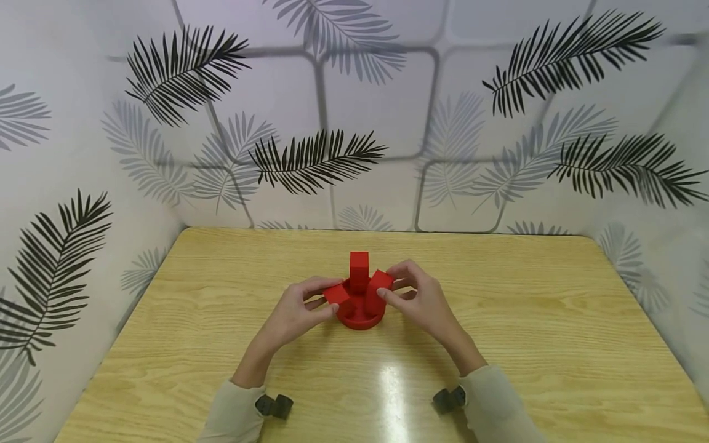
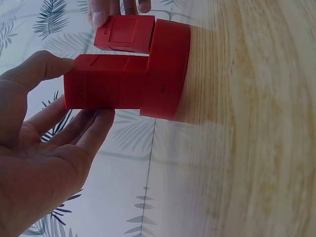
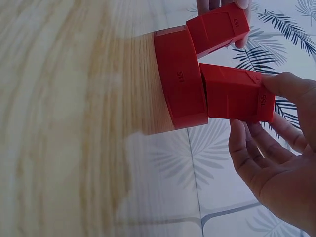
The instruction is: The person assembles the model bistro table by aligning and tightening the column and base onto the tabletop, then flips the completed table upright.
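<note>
A round red dish (image 1: 360,323) with a low rim sits on the table, seen side-on in both wrist views. My left hand (image 1: 296,312) pinches a red rectangular block (image 1: 338,299) between thumb and fingers; it leans outward at the dish's left side. On the opposite side, my right hand (image 1: 421,303) grips another red block (image 1: 379,289) by its upper end, tilted to the right. Small raised markings show on both blocks in the wrist views. Between them, at the back of the dish, a third red block (image 1: 359,269) stands upright, untouched by either hand.
The wood-grain table (image 1: 221,277) extends to both sides of the dish and ends at a white wall (image 1: 376,191) printed with dark leaves. Black straps with small devices (image 1: 274,406) sit over both sleeve cuffs.
</note>
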The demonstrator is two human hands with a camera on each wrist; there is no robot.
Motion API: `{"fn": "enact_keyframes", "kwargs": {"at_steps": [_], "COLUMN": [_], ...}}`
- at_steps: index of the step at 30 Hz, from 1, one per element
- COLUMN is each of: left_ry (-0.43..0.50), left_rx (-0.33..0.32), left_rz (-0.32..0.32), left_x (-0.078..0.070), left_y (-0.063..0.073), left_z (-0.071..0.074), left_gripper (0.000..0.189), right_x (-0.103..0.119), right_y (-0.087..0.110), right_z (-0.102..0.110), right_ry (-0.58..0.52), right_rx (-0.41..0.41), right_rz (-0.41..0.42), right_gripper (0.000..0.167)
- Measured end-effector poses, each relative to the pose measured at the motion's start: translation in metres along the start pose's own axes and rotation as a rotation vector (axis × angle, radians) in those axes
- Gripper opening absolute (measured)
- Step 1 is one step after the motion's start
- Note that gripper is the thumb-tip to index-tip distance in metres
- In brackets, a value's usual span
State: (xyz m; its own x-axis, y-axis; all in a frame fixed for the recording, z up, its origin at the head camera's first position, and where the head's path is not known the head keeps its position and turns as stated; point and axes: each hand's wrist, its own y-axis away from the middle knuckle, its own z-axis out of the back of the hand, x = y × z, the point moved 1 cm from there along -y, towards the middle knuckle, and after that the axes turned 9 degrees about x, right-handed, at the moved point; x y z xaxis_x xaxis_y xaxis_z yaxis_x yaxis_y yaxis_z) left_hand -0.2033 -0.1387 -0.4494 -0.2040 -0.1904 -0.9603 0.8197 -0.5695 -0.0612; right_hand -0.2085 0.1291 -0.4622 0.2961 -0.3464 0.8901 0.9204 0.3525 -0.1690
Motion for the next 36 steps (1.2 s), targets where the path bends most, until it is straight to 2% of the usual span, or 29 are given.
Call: {"fn": "enact_keyframes", "kwargs": {"at_steps": [8, 17, 23, 28, 32, 36], "left_ry": [0.014, 0.016, 0.012, 0.009, 0.014, 0.018], "left_rx": [0.001, -0.006, -0.005, -0.008, -0.007, -0.004], "left_rz": [-0.01, -0.006, -0.004, -0.002, -0.003, -0.009], "left_x": [0.001, 0.001, 0.002, 0.001, 0.001, 0.0], "left_y": [0.0, 0.001, 0.001, 0.001, 0.001, 0.001], "left_z": [-0.001, -0.001, -0.001, 0.0, 0.0, 0.001], "left_gripper": [0.044, 0.044, 0.044, 0.044, 0.044, 0.044], "right_x": [0.0, 0.002, 0.003, 0.003, 0.003, 0.004], "right_y": [0.002, 0.007, 0.006, 0.005, 0.005, 0.007], "right_z": [0.002, 0.01, 0.006, 0.0, -0.001, 0.003], "right_ry": [0.112, 0.038, 0.084, 0.145, 0.158, 0.099], "right_rx": [0.055, 0.127, 0.093, 0.083, 0.105, 0.158], "right_rz": [0.056, 0.072, 0.066, 0.093, 0.111, 0.11], "right_gripper": [0.048, 0.045, 0.044, 0.044, 0.044, 0.047]}}
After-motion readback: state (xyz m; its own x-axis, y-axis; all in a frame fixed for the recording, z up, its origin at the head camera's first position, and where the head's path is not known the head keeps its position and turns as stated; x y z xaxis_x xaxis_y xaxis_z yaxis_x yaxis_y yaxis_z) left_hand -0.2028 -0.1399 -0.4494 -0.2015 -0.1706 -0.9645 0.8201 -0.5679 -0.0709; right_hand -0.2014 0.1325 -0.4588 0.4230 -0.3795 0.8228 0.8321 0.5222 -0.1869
